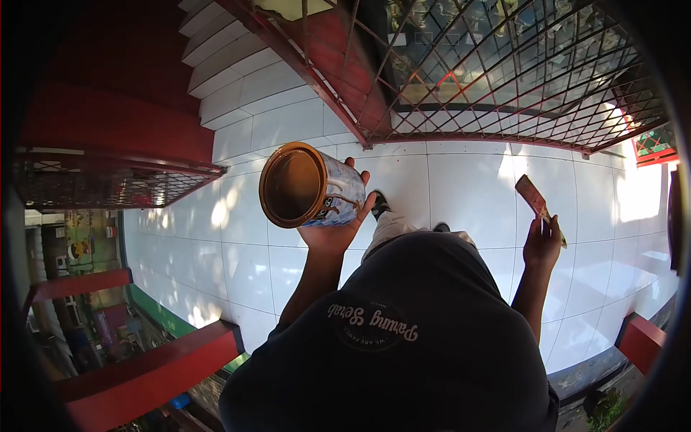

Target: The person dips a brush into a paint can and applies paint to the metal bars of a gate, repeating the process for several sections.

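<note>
An open paint can [344, 189] with a brown-smeared rim and brown inside rests in my left hand [335, 234]. Its mouth faces up and to the left, and my fingers curl round its far side. On the right, my right hand [541, 248] grips a flat paintbrush [533, 197] with a reddish-brown upper part that points up and to the left. The brush is well apart from the can, over the white tiles.
White floor tiles [403, 176] lie beneath me. Ahead stands a red metal lattice [489, 108]. White stairs [241, 68] rise at the upper left beside a red wall [108, 115]. Red beams [155, 367] cross the lower left, and another [640, 342] the lower right.
</note>
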The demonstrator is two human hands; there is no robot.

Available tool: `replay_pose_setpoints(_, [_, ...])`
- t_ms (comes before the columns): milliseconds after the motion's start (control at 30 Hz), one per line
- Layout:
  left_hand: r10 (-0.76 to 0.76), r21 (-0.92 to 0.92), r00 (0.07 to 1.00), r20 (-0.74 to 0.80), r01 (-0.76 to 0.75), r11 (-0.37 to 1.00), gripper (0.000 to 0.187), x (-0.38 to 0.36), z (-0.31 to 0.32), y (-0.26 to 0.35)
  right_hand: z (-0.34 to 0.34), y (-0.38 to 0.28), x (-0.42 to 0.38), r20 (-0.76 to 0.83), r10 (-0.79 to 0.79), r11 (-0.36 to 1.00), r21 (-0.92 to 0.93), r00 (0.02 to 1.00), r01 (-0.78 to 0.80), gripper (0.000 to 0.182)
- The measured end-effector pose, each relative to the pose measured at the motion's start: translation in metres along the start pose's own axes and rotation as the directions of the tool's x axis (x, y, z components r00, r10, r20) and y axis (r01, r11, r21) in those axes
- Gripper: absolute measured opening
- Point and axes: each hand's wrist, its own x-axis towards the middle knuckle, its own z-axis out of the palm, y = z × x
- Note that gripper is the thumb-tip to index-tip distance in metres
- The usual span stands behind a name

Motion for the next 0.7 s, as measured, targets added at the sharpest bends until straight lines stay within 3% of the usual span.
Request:
replay_pose_setpoints(67, [0.000,0.032,1.000,-0.029,0.001,0.999,0.076,-0.007,0.008,-0.011,-0.016,0.005,0.005,0.006,0.046,0.999,0.008,0.999,-0.046,0.045])
replay_pose_setpoints(133, [-0.005,0.013,1.000,-0.025,0.005,1.000,0.077,-0.016,0.008,-0.024,-0.002,-0.012,-0.015,-0.059,0.163,0.970,0.192,0.985,-0.149,0.048])
replay_pose_setpoints(200, [-0.026,0.001,0.999,0.021,0.026,1.000,0.077,-0.022,0.010,-0.033,-0.004,-0.017,-0.018,-0.027,0.178,0.966,0.196,0.984,-0.170,0.047])
replay_pose_setpoints(467, [-0.048,0.010,0.995,-0.091,0.050,0.999,0.075,-0.038,0.033,-0.052,-0.010,-0.019,-0.003,0.063,0.231,0.947,0.215,0.971,-0.239,0.047])
replay_pose_setpoints(700, [-0.083,-0.022,0.982,-0.172,0.081,0.996,0.084,-0.039,0.045,-0.061,0.003,-0.012,-0.009,0.218,0.304,0.888,0.287,0.927,-0.359,0.030])
